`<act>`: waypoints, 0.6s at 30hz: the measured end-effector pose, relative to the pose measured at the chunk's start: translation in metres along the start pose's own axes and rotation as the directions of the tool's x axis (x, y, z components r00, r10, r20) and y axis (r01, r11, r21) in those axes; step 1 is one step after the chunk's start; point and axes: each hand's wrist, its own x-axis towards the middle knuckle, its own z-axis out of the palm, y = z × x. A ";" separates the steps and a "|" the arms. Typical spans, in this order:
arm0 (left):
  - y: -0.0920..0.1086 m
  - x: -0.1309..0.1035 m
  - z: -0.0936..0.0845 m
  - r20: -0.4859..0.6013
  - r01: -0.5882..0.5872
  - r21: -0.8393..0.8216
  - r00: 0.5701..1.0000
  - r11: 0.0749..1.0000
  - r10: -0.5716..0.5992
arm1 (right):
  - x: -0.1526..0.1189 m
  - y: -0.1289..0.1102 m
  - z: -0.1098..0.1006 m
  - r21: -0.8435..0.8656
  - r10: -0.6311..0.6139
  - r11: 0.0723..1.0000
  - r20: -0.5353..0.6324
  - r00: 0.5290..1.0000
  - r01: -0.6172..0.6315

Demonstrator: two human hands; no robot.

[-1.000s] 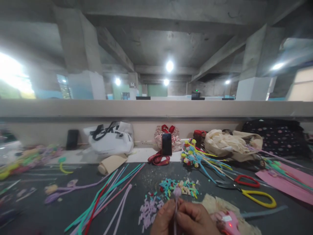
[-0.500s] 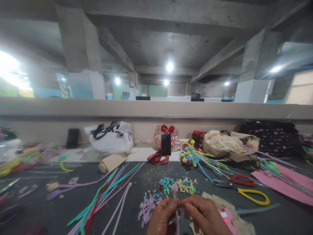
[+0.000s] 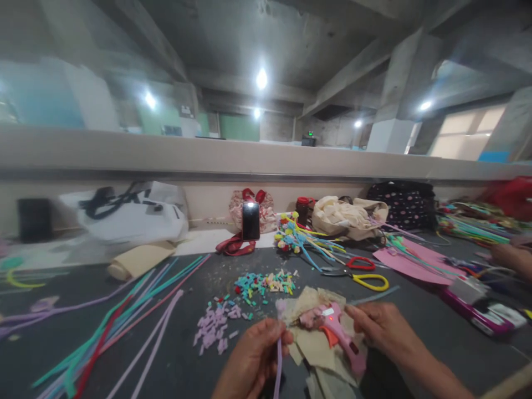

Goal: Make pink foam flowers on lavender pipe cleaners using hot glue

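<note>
Between the thumb and fingers of my left hand [image 3: 255, 354], a lilac fuzzy stem [image 3: 278, 368] is pinched upright, with a pale lilac tuft at its top. My right hand [image 3: 380, 330] is off the stem, just right of a pink glue gun [image 3: 338, 330] with an orange trigger and a lit red light. Its fingers are bent and partly spread, with nothing seen in them. The glue gun lies on crumpled beige paper [image 3: 313, 352]. Lilac snippets [image 3: 216, 327] are heaped left of my left hand, and teal and cream snippets [image 3: 266, 284] lie beyond it.
Scissors [image 3: 369, 281] with red and yellow handles lie beyond the glue gun. Long coloured stems [image 3: 112, 316] spread at left. A phone [image 3: 250, 220] stands at the back, near yellow-and-blue stems [image 3: 299, 238]. Another person's hand [image 3: 513, 257] is at the right edge.
My right hand has left the stem and moved right, beside the glue gun, which is now uncovered. My left hand still holds the stem. The view has turned right.
</note>
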 end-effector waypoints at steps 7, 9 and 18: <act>-0.034 0.013 0.028 0.237 -0.330 0.565 0.943 0.756 0.234 | -0.010 -0.001 0.024 -0.336 -0.013 0.942 0.020 1.000 0.019; -0.038 0.012 0.031 0.295 -0.404 0.693 0.915 0.597 0.276 | -0.011 0.000 0.031 -0.340 -0.010 0.940 0.008 1.000 0.012; -0.040 0.012 0.025 0.305 -0.377 0.819 0.925 0.434 0.227 | 0.006 0.006 0.001 -0.204 0.074 0.975 -0.100 0.992 -0.093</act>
